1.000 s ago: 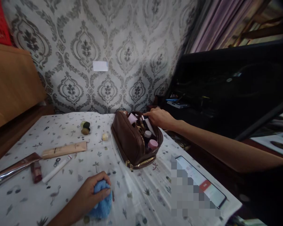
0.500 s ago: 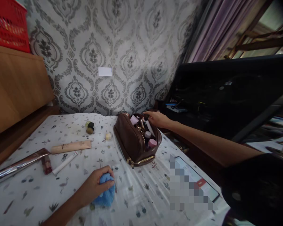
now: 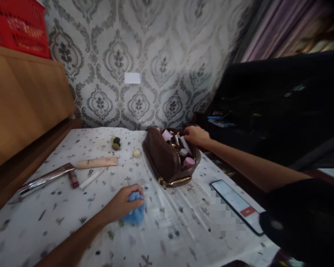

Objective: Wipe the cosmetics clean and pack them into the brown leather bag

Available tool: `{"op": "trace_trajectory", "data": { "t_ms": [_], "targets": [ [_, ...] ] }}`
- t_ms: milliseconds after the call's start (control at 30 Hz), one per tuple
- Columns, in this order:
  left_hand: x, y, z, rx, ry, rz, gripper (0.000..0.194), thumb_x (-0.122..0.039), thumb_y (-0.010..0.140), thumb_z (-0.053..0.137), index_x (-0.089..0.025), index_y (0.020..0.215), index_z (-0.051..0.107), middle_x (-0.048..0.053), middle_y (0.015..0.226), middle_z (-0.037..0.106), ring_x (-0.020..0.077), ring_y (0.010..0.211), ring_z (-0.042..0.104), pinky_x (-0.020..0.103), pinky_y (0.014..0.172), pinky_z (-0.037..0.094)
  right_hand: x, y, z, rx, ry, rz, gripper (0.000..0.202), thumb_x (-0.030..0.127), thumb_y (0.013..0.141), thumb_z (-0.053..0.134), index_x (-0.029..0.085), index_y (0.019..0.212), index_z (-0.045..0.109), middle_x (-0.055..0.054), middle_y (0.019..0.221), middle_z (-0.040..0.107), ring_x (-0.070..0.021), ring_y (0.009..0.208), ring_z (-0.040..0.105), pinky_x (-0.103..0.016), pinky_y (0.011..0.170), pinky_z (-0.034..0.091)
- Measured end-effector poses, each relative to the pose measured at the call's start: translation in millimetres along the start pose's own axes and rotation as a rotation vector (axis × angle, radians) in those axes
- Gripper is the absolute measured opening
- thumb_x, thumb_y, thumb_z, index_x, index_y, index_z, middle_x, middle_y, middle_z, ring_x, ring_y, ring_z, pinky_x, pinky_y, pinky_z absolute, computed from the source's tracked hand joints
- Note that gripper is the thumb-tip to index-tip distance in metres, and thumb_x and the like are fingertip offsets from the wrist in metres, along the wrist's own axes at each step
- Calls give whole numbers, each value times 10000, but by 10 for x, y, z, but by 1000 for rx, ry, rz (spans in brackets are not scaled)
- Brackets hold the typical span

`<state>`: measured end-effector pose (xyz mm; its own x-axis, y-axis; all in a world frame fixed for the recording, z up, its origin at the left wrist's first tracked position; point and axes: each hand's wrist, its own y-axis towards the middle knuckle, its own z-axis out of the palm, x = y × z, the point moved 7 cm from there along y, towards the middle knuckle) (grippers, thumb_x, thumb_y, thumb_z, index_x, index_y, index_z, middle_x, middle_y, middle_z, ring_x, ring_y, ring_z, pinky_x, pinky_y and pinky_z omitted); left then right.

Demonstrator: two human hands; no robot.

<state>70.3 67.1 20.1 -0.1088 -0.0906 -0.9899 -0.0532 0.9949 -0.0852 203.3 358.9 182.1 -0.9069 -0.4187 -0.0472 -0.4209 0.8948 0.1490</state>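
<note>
My left hand (image 3: 129,202) is closed around a crumpled blue cloth (image 3: 136,213) and rests on the patterned white sheet. Beyond it stands a brown makeup bag (image 3: 161,155), unzipped, with several cosmetics inside, among them a pink-lidded jar (image 3: 189,162) and a white tube (image 3: 186,145). At the bag's far right rim, my right hand (image 3: 197,135) has its fingers curled over the edge; its fingertips are partly hidden. Left of the bag lie a beige tube (image 3: 97,162), a shiny rose-brown tube (image 3: 47,178), a dark red lip tube (image 3: 73,179) and a slim white tube (image 3: 91,179).
Small green-and-dark round containers (image 3: 115,143) and a little cream-coloured jar (image 3: 136,152) sit near the bag. A phone (image 3: 236,205) lies at the right edge of the sheet. A wooden cabinet (image 3: 28,96) carries a red basket (image 3: 22,31) at left.
The view has shifted, so everything appears further right and slightly higher. My right hand's fingers are more curled at the bag's rim. The left hand still holds the cloth.
</note>
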Motion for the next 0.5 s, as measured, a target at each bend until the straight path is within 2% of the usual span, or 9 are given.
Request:
{"op": "trace_trajectory", "data": {
  "t_ms": [67, 167, 267, 333, 400, 500],
  "targets": [
    [7, -2, 14, 23, -64, -24, 292, -424, 764, 686, -190, 858, 539, -5, 709, 642, 151, 640, 603, 234, 592, 443, 3, -31, 2, -19, 14, -20, 418, 268, 865, 547, 179, 1264, 638, -153, 1209, 671, -302, 1082, 646, -377, 818, 517],
    [13, 7, -38, -19, -20, -31, 253, -403, 783, 652, -198, 882, 542, -27, 648, 594, 133, 564, 557, 222, 539, 403, 125, -159, -91, -259, 68, -165, 437, 278, 863, 551, 142, 1271, 629, -183, 1178, 659, -336, 1072, 628, -432, 840, 520],
    [-23, 16, -166, -133, 176, 24, 196, -361, 787, 634, -192, 870, 580, -54, 618, 502, 104, 528, 465, 211, 512, 352, 406, -514, -166, -516, 228, -436, 313, 247, 881, 548, 131, 1127, 702, -180, 1171, 650, -337, 1094, 601, -473, 917, 504],
    [-46, 21, -246, -195, 254, 64, 172, -346, 795, 618, -191, 862, 588, -48, 657, 514, 111, 577, 474, 215, 548, 373, 649, -872, -169, -621, 375, -669, 225, 242, 912, 540, 154, 1008, 723, -156, 1152, 662, -304, 1076, 608, -461, 932, 507],
    [-55, 25, -314, -240, 304, 91, 154, -339, 813, 594, -196, 869, 587, -46, 681, 530, 124, 627, 494, 222, 592, 394, 900, -1264, -108, -633, 511, -909, 186, 228, 942, 531, 173, 962, 707, -132, 1119, 678, -260, 1050, 620, -423, 923, 522],
    [-77, 26, -409, -297, 433, 134, 135, -327, 835, 563, -202, 878, 591, -47, 684, 529, 139, 662, 508, 244, 652, 405, 1207, -1716, 119, -523, 650, -1105, 155, 199, 955, 530, 186, 910, 678, -111, 1045, 694, -222, 972, 627, -367, 834, 554]
  ]
}}
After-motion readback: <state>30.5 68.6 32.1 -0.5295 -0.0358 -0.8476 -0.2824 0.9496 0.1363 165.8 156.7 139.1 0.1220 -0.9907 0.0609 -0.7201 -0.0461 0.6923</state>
